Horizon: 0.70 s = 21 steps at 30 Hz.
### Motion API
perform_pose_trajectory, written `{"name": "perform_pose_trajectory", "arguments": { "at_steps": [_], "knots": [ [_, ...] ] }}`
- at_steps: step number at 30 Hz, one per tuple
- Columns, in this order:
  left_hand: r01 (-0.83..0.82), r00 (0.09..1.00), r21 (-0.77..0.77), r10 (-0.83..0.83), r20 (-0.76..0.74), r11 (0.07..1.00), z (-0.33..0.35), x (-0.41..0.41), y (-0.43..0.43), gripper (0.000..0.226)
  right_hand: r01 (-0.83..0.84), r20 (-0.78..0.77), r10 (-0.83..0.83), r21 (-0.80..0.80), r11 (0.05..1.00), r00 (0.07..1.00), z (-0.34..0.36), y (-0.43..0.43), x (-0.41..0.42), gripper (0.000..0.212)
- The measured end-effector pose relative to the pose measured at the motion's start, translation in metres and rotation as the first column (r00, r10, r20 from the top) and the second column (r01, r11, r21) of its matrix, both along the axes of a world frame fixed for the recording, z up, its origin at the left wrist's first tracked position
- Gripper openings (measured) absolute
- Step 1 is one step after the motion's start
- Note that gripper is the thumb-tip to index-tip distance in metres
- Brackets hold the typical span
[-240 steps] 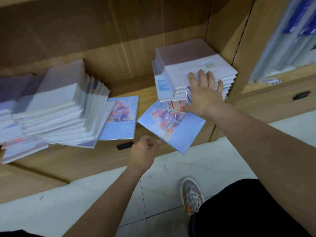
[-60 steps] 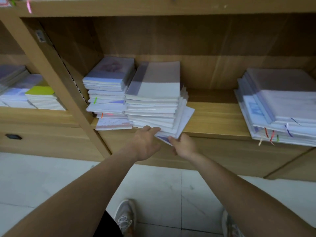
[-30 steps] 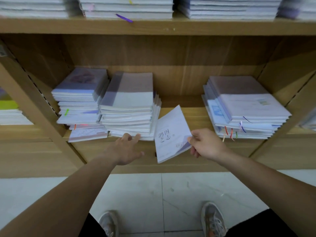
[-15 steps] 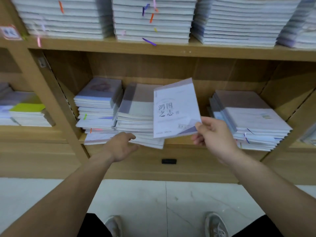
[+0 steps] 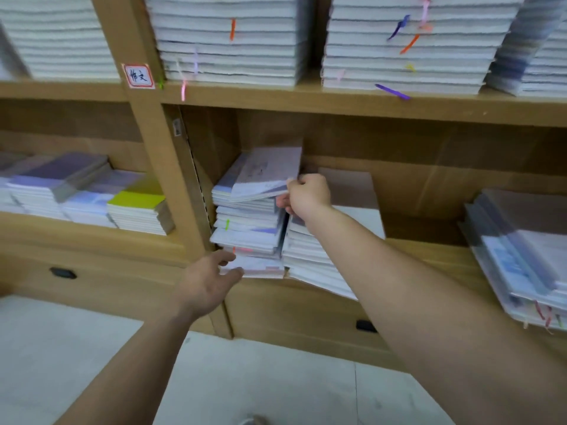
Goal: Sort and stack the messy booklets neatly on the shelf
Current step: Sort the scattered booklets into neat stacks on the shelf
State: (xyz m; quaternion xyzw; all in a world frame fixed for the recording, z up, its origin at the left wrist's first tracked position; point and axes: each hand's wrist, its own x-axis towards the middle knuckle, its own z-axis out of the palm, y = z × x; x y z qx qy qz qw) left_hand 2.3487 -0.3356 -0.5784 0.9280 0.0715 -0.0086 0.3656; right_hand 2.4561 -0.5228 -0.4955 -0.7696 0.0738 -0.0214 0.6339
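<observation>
On the shelf post (image 5: 165, 179), a little red-edged label (image 5: 138, 75) says 作文 in handwriting. Lower down, the left hand (image 5: 208, 280) is loose and holds nothing, and its fingers touch the front of the left pile (image 5: 245, 231), I think to stop it sliding. The right hand (image 5: 306, 194) pinches the corner of one booklet (image 5: 267, 173) and holds it on top of that pile, likely because it belongs there; the writing on its cover is too blurry to read.
</observation>
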Motion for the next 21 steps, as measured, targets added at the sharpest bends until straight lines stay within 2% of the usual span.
{"name": "perform_pose_trajectory", "arguments": {
  "at_steps": [3, 5, 8, 12, 14, 19, 21],
  "knots": [
    [0.024, 1.0, -0.016, -0.024, -0.01, 1.0, -0.006, 0.007, 0.0, 0.04, 0.0, -0.041, -0.001, -0.045, 0.999, 0.999, -0.01, 0.02, 0.025, 0.023],
    [0.038, 0.999, -0.013, -0.039, -0.017, 0.999, -0.008, 0.011, -0.002, 0.042, -0.055, -0.005, 0.055, -0.183, 0.982, 0.998, -0.016, 0.025, 0.028, 0.021],
    [0.037, 0.999, 0.004, -0.037, -0.007, 0.999, -0.007, 0.013, -0.006, 0.043, -0.146, 0.06, 0.201, -0.49, 0.859, 0.978, -0.022, 0.028, 0.028, 0.026],
    [0.057, 0.998, -0.006, -0.057, -0.012, 0.998, -0.006, 0.013, -0.011, 0.043, -0.118, 0.089, 0.271, -0.743, 0.659, 0.958, -0.022, 0.03, 0.037, 0.03],
    [0.063, 0.998, -0.004, -0.063, -0.019, 0.998, -0.006, 0.013, -0.011, 0.043, -0.107, 0.104, 0.293, -0.775, 0.622, 0.95, -0.02, 0.03, 0.033, 0.03],
    [0.082, 0.996, 0.015, -0.081, -0.041, 0.997, 0.0, 0.018, -0.023, 0.046, -0.028, 0.265, 0.293, -0.697, 0.717, 0.919, -0.013, -0.007, -0.005, 0.024],
    [0.111, 0.993, 0.037, -0.11, -0.046, 0.993, 0.002, 0.02, -0.038, 0.049, -0.025, 0.26, 0.309, -0.727, 0.686, 0.915, -0.012, -0.045, -0.029, 0.023]
  ]
}}
